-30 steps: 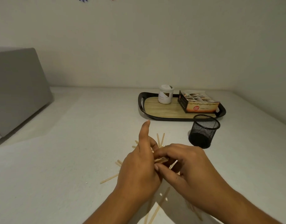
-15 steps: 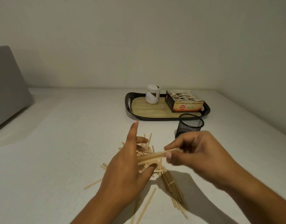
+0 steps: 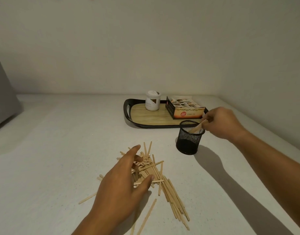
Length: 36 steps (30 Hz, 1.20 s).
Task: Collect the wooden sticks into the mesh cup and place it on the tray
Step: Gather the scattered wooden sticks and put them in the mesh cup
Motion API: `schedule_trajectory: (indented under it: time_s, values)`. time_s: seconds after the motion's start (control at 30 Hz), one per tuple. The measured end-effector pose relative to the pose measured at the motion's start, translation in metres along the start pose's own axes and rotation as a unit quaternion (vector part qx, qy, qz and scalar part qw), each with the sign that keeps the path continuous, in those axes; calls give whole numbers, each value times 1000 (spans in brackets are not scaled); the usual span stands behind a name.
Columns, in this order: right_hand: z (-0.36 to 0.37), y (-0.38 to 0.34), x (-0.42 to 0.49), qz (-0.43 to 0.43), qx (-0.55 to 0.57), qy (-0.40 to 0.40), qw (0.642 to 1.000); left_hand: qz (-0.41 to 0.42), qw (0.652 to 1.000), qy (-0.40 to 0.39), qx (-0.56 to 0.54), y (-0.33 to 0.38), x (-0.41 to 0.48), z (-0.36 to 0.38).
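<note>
A heap of thin wooden sticks lies scattered on the white table in front of me. My left hand hovers over the heap with fingers spread, its fingertips touching the sticks. The black mesh cup stands upright on the table just in front of the tray. My right hand is at the cup's right rim, pinching a small bundle of sticks whose lower ends dip into the cup.
The black-rimmed tray with a wooden floor carries a white jar and an open box of sachets. A grey appliance stands at the far left. Walls close the table at the back and right.
My right hand has carried a bundle of sticks from the heap up and right to the cup. My left hand has let go of the bundle and dropped flat over the heap.
</note>
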State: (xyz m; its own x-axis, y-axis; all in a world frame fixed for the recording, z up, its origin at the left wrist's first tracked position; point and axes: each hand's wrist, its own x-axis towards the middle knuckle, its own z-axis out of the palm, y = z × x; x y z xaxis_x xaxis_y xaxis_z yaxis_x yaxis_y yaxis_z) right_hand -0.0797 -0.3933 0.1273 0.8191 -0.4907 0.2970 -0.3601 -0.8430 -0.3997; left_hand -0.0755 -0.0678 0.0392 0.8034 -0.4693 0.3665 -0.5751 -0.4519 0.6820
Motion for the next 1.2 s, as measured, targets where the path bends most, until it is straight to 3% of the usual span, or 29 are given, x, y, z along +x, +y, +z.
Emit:
schedule_trajectory:
  time_s: [0.13,0.27,0.33,0.4,0.5,0.57,1.03,1.2]
  values:
    - [15,6,9,9,-44,-87,995,-9,1000,-2,14,-8,-1,-6]
    - [13,-1,0,-13,28,62,998,-27,999,12,45,-20,0,-14]
    - [14,-12,-18,-34,68,87,993,-37,998,10,57,-25,2,-16]
    - [23,-25,-44,-47,68,6,997,-43,996,-1,76,-28,4,-15]
    - [53,-38,-91,-33,-18,-188,981,-54,993,-19,100,-34,5,-12]
    - [70,-43,-116,-16,-63,-228,971,-59,990,-35,124,-38,6,-11]
    - [91,-43,-141,-6,-19,-173,985,-77,974,-37,211,-48,24,-8]
    - [85,-37,-138,-12,0,-127,992,-85,959,-77,260,-49,39,-2]
